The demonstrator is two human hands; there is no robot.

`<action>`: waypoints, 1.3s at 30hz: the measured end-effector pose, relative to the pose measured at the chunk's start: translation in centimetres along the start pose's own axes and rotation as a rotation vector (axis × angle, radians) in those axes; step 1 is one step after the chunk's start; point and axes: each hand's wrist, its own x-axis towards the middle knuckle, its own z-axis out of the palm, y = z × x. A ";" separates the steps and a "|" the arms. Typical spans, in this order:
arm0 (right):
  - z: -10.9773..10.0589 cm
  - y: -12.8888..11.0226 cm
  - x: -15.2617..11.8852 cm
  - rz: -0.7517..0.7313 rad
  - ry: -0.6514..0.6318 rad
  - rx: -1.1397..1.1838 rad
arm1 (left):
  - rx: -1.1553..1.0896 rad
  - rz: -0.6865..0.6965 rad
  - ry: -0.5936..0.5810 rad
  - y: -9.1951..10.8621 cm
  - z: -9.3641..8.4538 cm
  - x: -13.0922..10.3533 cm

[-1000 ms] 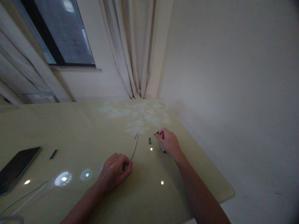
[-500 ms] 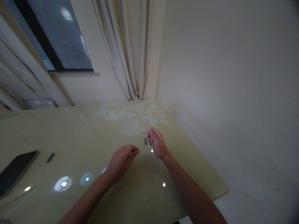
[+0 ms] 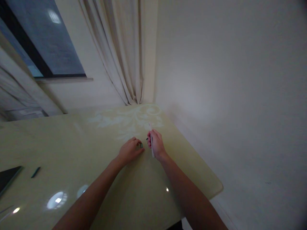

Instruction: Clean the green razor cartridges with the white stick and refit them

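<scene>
Near the middle of the table, my left hand [image 3: 130, 150] has its thumb and fingertips around a small dark green-edged piece [image 3: 141, 145]. Whether it is pinched or only touched is hard to tell; the fingers curve close about it. Just to the right, my right hand [image 3: 156, 143] is wrapped round a slim white stick-like object [image 3: 152, 147], which points away from me. A tiny dark tip [image 3: 147, 139] shows at the left side of my right fingers.
Another small dark piece [image 3: 35, 172] lies on the pale green glossy table [image 3: 100, 134] at the left. Beside it is a dark flat device [image 3: 9, 179], cut off by the frame. A wall [image 3: 227, 95] borders the right side, with curtains [image 3: 122, 51] behind.
My left hand has moved forward and right to the small dark piece, which lay apart from it before. The white object in my right hand has turned slightly. The view has shifted right.
</scene>
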 end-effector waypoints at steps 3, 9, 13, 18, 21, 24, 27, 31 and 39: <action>0.1 -0.1 -0.3 0.021 -0.057 -0.037 | 0.012 0.019 0.051 0.5 -0.6 -1.1; 1.0 -0.2 -1.8 0.112 -0.250 -0.213 | -0.001 0.096 0.298 0.2 -3.3 -8.1; 2.2 -0.3 -3.6 0.175 -0.441 -0.372 | 0.012 0.177 0.529 -0.7 -4.6 -12.3; 2.9 -0.9 -5.2 0.216 -0.576 -0.414 | 0.122 0.216 0.567 -1.0 -4.6 -13.0; 2.7 -1.2 -5.4 0.230 -0.585 -0.411 | 0.169 0.234 0.556 -0.7 -4.5 -12.9; 2.3 -1.1 -5.5 0.245 -0.616 -0.400 | 0.169 0.230 0.544 -0.3 -4.3 -13.0; 2.1 -0.9 -5.6 0.243 -0.623 -0.413 | 0.128 0.228 0.535 -0.2 -4.0 -13.2; 2.2 -0.8 -5.8 0.252 -0.611 -0.342 | -0.035 0.127 0.514 0.1 -3.9 -13.3; 2.3 -1.2 -6.1 0.394 -0.628 -0.197 | -0.336 0.073 0.490 0.6 -4.7 -12.7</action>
